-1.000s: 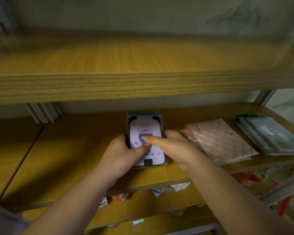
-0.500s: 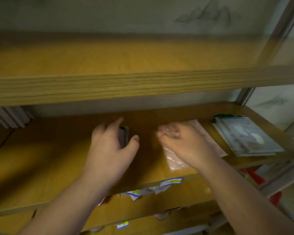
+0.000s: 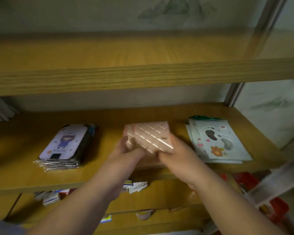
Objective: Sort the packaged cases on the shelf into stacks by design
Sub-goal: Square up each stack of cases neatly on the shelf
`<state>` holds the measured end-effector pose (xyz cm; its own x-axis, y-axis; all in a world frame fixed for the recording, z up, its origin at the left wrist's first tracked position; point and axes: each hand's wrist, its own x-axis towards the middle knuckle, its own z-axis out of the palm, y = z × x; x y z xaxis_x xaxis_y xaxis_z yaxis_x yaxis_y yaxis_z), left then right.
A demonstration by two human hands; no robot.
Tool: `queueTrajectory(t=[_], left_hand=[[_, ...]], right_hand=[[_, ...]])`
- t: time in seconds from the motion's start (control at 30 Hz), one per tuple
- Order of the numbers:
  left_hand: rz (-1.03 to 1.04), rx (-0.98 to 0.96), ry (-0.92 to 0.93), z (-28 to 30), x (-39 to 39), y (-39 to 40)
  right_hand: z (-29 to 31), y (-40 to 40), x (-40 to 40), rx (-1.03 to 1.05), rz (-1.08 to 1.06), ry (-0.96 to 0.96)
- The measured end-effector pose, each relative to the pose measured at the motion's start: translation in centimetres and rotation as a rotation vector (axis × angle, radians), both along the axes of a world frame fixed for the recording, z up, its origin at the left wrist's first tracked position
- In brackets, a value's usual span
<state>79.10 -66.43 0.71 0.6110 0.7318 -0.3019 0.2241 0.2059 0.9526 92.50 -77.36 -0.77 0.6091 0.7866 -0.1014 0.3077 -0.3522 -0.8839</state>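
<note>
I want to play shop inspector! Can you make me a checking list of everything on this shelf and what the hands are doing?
Surface: wooden shelf, middle level.
Job's things: purple cartoon stack left; pink striped cases middle, held; footprint stack right.
Clutter: small packets on the shelf below.
Grippers: left hand and right hand both grip the pink cases.
Cables: nothing seen.
Surroundings: upper shelf, wall behind.

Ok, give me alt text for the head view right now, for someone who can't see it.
Both hands, left hand and right hand, grip a pink quilted-pattern stack at the middle of a wooden shelf. A cartoon-figure stack lies to its left, a footprint-design stack to its right.
</note>
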Motion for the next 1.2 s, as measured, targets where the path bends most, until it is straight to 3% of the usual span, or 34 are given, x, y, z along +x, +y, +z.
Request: queueTrajectory(t=[0.13, 0.27, 0.43, 0.6, 0.73, 0.9, 1.07, 1.2], left_hand=[[0.132, -0.252, 0.035, 1.2, 1.5, 1.9], [0.03, -0.135, 0.155, 1.5, 2.1, 3.1], [-0.022, -0.049, 0.178, 0.5, 2.3, 3.5], [-0.019, -0.069, -0.023, -0.4, 0.7, 3.9], [-0.083, 0.154, -0.103, -0.1, -0.1, 3.5], [-0.124, 0.504, -0.156, -0.2, -0.3, 3.2], [-0.158, 0.611, -0.179, -2.4, 0.0, 2.2], [-0.162, 0.652, -0.195, -3.1, 0.4, 2.5]], right_hand=[[-1.0, 0.2, -0.1, 0.022, 0.001, -0.047], [-1.1, -0.2, 0.2, 0.061, -0.024, 0.008], [-0.8, -0.3, 0.4, 0.086, -0.04, 0.141], [0.5, 0.6, 1.6, 0.08, -0.03, 0.413], [0.4, 2.2, 1.4, 0.162, -0.021, 0.502], [-0.4, 2.8, 0.2, 0.361, -0.031, 0.253], [-2.3, 2.0, -0.3, 0.438, 0.033, 0.054], [-3.0, 2.4, -0.2, 0.419, -0.017, 0.03]])
